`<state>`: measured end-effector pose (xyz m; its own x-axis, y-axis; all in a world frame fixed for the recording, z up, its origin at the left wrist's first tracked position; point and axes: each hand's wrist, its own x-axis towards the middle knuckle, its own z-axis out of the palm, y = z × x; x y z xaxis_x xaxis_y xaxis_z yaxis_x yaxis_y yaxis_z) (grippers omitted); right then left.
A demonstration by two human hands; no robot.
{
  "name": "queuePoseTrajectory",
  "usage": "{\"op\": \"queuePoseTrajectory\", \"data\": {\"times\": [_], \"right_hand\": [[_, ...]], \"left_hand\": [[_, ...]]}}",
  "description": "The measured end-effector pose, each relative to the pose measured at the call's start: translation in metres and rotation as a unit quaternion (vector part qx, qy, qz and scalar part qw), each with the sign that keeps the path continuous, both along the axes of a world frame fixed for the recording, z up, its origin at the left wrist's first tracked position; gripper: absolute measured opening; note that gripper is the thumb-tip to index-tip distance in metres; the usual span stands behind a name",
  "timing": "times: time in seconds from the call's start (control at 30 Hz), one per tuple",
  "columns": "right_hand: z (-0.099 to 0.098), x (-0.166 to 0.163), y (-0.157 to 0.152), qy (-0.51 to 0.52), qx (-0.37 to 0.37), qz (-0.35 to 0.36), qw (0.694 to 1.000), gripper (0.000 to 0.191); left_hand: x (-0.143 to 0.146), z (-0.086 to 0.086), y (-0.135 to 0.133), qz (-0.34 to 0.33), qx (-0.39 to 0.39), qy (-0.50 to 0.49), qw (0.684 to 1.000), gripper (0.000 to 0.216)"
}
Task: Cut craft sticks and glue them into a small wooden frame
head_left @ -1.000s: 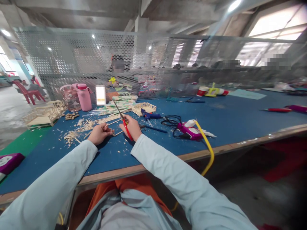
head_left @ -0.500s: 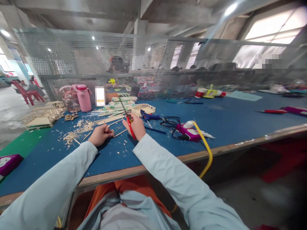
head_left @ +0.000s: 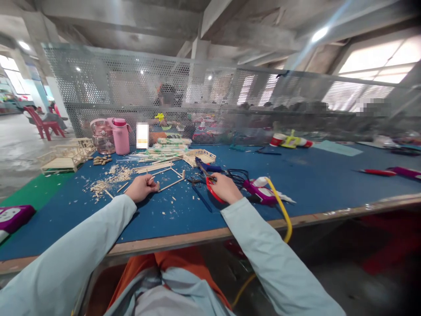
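My left hand (head_left: 141, 188) is closed with its fingertips pinched on the corner of a small wooden stick frame (head_left: 173, 184), which lies on the blue table top. To its right, my right hand (head_left: 226, 188) has its fingers round the red handles of a pair of scissors (head_left: 209, 186), low over the table. The blades point away from me, beside a blue glue gun (head_left: 212, 168). Just left of the scissors lies a dark blue-handled tool (head_left: 201, 196). Behind the frame are loose wooden sticks (head_left: 154, 167) and a finished-looking stick tray (head_left: 199, 156).
Wood chips (head_left: 112, 180) lie left of my left hand. Behind stand a pink bottle (head_left: 121, 138), a clear jug (head_left: 103, 138) and stick models (head_left: 62, 159). A purple-white device (head_left: 261, 192) with a yellow cable (head_left: 283, 208) is at right. A mesh screen (head_left: 217, 94) closes the back.
My right hand has moved right with the scissors, away from the stick frame and toward the glue gun. My left hand stays at the frame's corner. The view has shifted slightly.
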<state>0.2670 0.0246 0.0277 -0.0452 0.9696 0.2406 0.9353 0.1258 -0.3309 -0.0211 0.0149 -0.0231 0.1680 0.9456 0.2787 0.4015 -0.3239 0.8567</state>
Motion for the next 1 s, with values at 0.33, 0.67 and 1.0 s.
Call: {"op": "queuePoseTrajectory", "data": {"times": [0.33,0.67,1.0], "right_hand": [[0.004,-0.058,-0.011,0.109,0.067,0.189,0.974,0.027],[-0.002,-0.108,0.014,0.260,0.070,0.262,0.927,0.032],[0.001,-0.139,0.019,0.284,0.038,0.300,0.910,0.035]], "left_hand": [[0.000,0.002,-0.002,0.011,0.008,0.048,0.999,0.036],[-0.001,-0.004,0.003,0.019,0.034,0.045,0.998,0.029],[-0.001,-0.004,0.003,0.023,0.035,0.050,0.998,0.021]]}}
